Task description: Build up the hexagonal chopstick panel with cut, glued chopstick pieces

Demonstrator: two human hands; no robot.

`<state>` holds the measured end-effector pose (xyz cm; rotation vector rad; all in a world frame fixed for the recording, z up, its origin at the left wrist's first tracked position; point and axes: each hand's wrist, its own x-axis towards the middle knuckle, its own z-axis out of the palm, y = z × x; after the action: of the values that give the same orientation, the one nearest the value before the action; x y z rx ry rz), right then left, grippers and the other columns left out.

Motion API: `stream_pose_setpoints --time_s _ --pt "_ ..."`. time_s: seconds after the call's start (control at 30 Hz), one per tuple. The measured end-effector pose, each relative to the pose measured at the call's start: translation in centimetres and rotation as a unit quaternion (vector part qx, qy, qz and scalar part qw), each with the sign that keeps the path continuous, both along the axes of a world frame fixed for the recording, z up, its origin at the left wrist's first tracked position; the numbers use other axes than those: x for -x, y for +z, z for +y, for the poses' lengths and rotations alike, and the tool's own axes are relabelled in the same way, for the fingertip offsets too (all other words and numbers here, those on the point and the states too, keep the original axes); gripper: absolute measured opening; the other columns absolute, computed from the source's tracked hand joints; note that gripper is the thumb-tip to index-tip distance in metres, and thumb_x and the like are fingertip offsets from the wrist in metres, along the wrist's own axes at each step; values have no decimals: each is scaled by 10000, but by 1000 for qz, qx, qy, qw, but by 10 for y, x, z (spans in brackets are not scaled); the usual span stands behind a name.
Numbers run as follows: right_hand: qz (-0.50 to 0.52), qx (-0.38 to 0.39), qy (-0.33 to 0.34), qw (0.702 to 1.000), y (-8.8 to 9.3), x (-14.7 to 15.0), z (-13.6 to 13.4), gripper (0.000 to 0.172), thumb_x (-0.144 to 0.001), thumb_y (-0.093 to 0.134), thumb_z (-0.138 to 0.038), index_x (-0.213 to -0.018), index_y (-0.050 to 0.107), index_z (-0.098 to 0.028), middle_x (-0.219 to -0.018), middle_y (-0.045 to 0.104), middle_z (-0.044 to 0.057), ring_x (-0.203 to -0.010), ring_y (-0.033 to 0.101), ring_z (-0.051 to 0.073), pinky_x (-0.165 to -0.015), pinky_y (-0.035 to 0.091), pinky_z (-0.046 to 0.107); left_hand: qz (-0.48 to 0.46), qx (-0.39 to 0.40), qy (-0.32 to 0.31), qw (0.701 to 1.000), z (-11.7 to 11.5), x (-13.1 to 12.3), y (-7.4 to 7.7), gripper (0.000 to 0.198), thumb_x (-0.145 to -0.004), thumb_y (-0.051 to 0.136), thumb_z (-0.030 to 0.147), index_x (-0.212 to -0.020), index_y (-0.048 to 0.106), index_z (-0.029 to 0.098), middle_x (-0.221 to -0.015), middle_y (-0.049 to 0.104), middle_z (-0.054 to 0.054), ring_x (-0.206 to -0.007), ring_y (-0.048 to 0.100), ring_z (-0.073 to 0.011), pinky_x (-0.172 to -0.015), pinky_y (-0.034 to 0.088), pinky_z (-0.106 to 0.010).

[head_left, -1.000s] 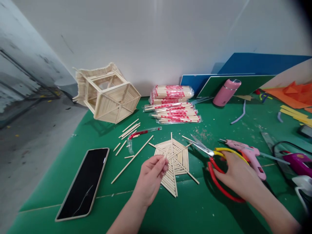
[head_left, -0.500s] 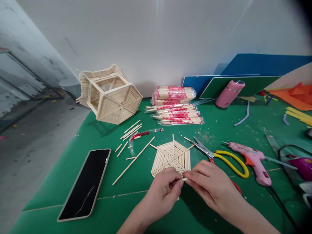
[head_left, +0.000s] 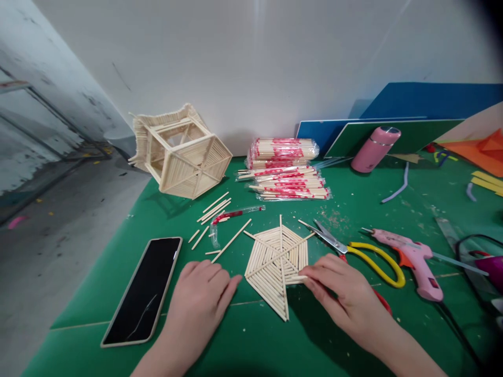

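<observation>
A flat hexagonal panel of glued wooden sticks [head_left: 277, 262] lies on the green table [head_left: 255, 340]. My right hand [head_left: 341, 293] pinches a short stick [head_left: 301, 278] against the panel's right edge. My left hand [head_left: 202, 293] lies flat on the table just left of the panel, fingers stretched out, holding nothing. A long loose stick [head_left: 231, 240] lies beyond the left hand.
A phone [head_left: 143, 290] lies at the left. Red-and-yellow scissors [head_left: 353, 251] and a pink glue gun [head_left: 408, 256] lie to the right of the panel. Behind are packs of chopsticks [head_left: 285, 170], a wooden lantern frame [head_left: 183, 154], a pink bottle [head_left: 375, 149] and coloured boards.
A second ago my right hand was on the scissors; it came over to the panel with a short stick. My left hand let go and moved left, flat on the table.
</observation>
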<state>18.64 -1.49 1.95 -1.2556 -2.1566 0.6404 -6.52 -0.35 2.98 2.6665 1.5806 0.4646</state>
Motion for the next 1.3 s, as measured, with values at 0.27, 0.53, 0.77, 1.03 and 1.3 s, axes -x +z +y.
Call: stream_pose_setpoints --time_s 0.27,0.53,0.77,1.03,1.3 --pt "-56 31 62 996 1 19 -8 208 -864 388 -205 -847 595 -196 -735 576 29 -721 495 150 -634 380 283 -69 -42 -86 993 -22 -46 -2 237 -818 336 150 -907 553 179 -754 617 -32 -676 525 -172 -708 350 -353" --pt "-56 26 48 997 -3 21 -10 199 -861 382 -190 -846 581 -192 -733 579 27 -703 489 146 -626 365 272 -9 39 -106 994 -21 -58 -12 192 -784 367 91 -750 542 164 -649 585 -27 -606 510 -175 -626 342 -329" --pt "-99 13 21 995 -17 26 -15 213 -870 365 -200 -830 574 -195 -731 580 35 -712 490 158 -623 355 273 42 55 -87 994 -23 -60 -24 215 -758 374 66 -812 564 152 -689 594 -41 -634 519 -190 -645 361 -344" --pt "-117 9 -15 993 -24 27 -10 240 -873 347 -194 -778 567 -186 -672 561 27 -655 456 158 -594 328 270 22 54 -77 995 -15 -66 -23 215 -753 368 47 -738 563 137 -649 570 -58 -590 489 -185 -594 386 -322" --pt "-93 20 -21 995 -22 31 -7 237 -873 338 -176 -765 549 -172 -681 547 34 -663 448 158 -614 334 275 -21 32 -83 996 -11 -68 -21 245 -782 324 56 -736 555 123 -643 556 -65 -588 469 -181 -585 391 -319"
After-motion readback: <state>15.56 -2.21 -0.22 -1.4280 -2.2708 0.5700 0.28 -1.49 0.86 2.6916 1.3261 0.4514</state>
